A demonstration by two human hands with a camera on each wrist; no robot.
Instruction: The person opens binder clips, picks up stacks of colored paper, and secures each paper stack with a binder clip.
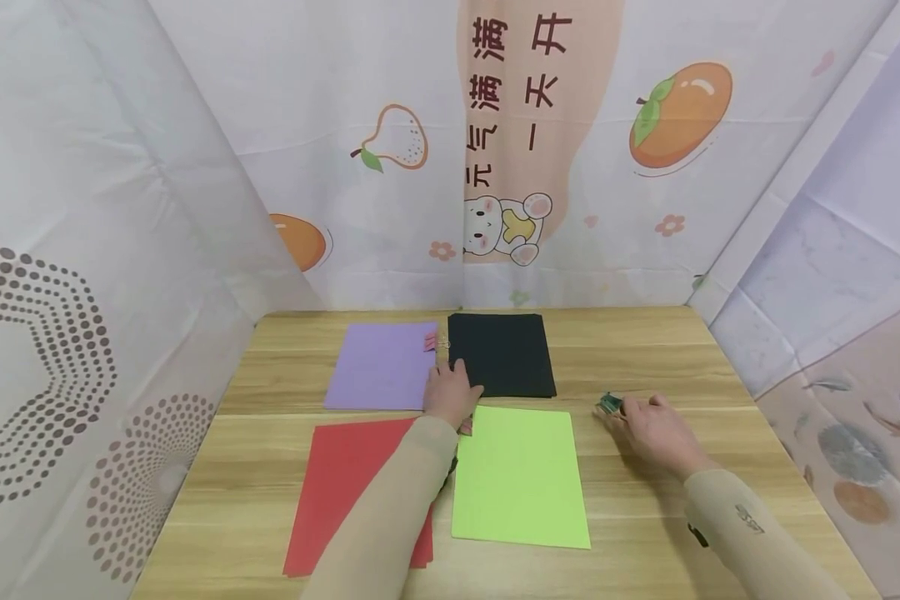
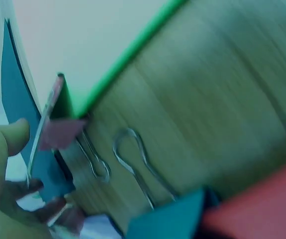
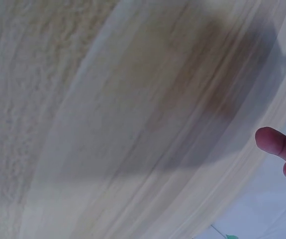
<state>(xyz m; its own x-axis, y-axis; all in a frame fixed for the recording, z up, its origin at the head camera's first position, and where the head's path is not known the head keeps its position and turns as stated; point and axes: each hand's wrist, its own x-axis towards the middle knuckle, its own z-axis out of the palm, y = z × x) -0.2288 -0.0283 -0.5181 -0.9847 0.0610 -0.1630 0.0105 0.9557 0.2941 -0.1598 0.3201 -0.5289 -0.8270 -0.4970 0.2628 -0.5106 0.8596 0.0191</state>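
In the head view my left hand is over the gap between the stacks, its fingers spread by the black paper's lower left corner. Just below it, a pink binder clip grips the corner of the lime green paper, close to the fingers in the left wrist view. A teal binder clip sits on the red paper's edge, mostly behind my forearm in the head view. To the right, my right hand pinches a green binder clip above the table. The right wrist view shows only fingertips.
Purple paper lies at the back left, with a pink binder clip on its right edge. All the stacks rest on a wooden table. A printed curtain hangs behind the table's back edge.
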